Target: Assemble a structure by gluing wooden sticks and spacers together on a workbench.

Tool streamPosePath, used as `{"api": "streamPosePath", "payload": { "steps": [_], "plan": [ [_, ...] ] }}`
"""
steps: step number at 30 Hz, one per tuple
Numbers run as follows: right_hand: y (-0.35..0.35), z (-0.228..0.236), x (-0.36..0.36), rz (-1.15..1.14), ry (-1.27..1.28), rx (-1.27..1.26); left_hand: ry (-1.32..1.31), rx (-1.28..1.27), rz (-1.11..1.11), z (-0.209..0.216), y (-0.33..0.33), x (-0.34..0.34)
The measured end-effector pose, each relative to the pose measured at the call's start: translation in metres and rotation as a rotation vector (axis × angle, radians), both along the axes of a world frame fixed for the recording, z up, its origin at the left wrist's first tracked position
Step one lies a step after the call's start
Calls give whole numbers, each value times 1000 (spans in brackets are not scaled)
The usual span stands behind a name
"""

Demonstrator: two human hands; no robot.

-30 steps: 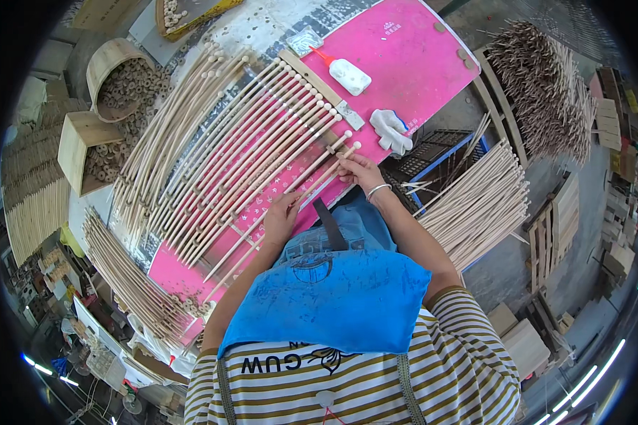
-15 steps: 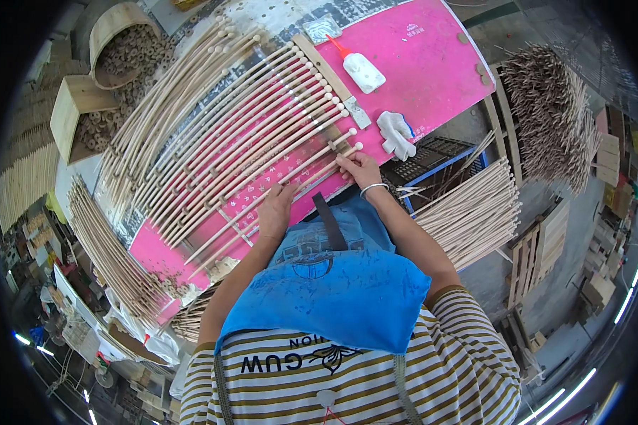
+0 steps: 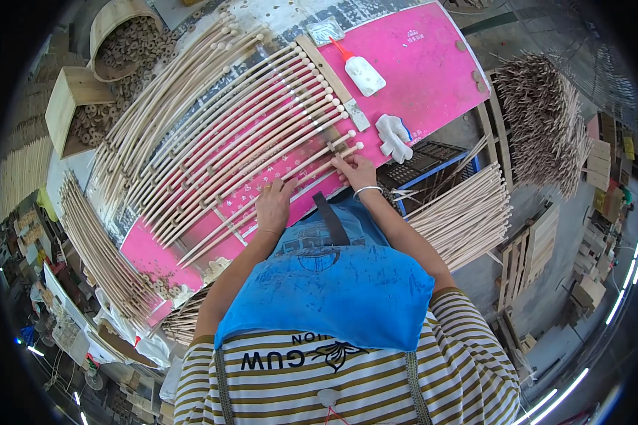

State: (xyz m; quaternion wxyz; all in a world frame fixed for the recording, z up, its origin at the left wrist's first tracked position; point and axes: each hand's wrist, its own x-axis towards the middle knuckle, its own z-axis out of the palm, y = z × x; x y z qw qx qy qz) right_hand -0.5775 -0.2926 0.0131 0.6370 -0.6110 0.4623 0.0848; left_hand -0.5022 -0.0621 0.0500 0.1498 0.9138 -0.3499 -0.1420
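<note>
My right hand [image 3: 354, 172] is closed on a thin wooden rod with a ball end [image 3: 359, 146], gripping it just below the ball. Farther down the same rod, the fingers of my left hand [image 3: 273, 205] are bent round it, though the exact grip is partly hidden. Just beyond lies another ball-ended rod [image 3: 351, 134]. Several more rods [image 3: 262, 120] rest side by side on the pink board [image 3: 432, 67], their balls lined up along a wooden bar [image 3: 326, 71]. Small wooden rings sit on many of the rods toward their left ends.
A white glue bottle [image 3: 365, 76] with a red nozzle and a white glove [image 3: 394, 138] lie on the board. A tub [image 3: 110, 35] and a wooden box [image 3: 71, 106] at far left hold wooden rings. Rod bundles [image 3: 468, 212] lie at right, beside a dark crate [image 3: 432, 166].
The view has shifted slightly. Both hands stay at the near rod. Its stretch left of my left hand, seen before as a separate line, no longer stands apart from the neighbouring rod.
</note>
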Motion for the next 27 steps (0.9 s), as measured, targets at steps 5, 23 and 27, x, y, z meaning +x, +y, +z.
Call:
{"api": "streamPosePath", "payload": {
  "steps": [5, 23, 27],
  "plan": [
    [0, 0, -6, -68, -33, 73, -26, -5, -42, -6, 1, 3],
    [1, -7, -11, -102, -68, 96, -170, 13, -12, -6, 11, 29],
    [-2, -6, -24, -117, -81, 114, -242, 36, 13, 2, 3, 51]
  ]
}}
